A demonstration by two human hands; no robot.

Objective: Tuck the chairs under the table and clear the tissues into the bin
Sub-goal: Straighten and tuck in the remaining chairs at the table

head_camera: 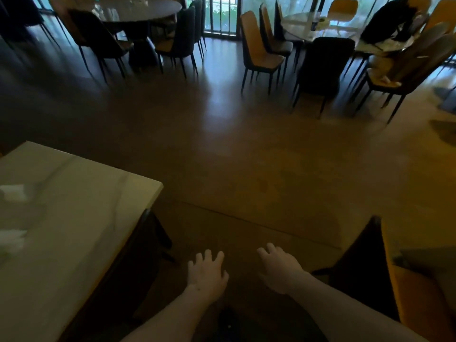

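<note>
A pale marble-topped table (81, 193) fills the lower left. Two white crumpled tissues lie on it, one (14, 192) near its left edge and another (11, 239) closer to me. A dark chair (145, 243) is pushed in against the table's right side. An orange chair with a dark back (407, 287) stands at the lower right, apart from the table. My left hand (207, 272) and my right hand (278, 270) hover over the floor between the two chairs, fingers spread, holding nothing.
Brown floor (234, 156) stretches ahead. A dark round table (138, 8) with dark chairs stands at the back left. At the back right, a light table (320, 23) is ringed by orange and dark chairs, with a person in black beside it.
</note>
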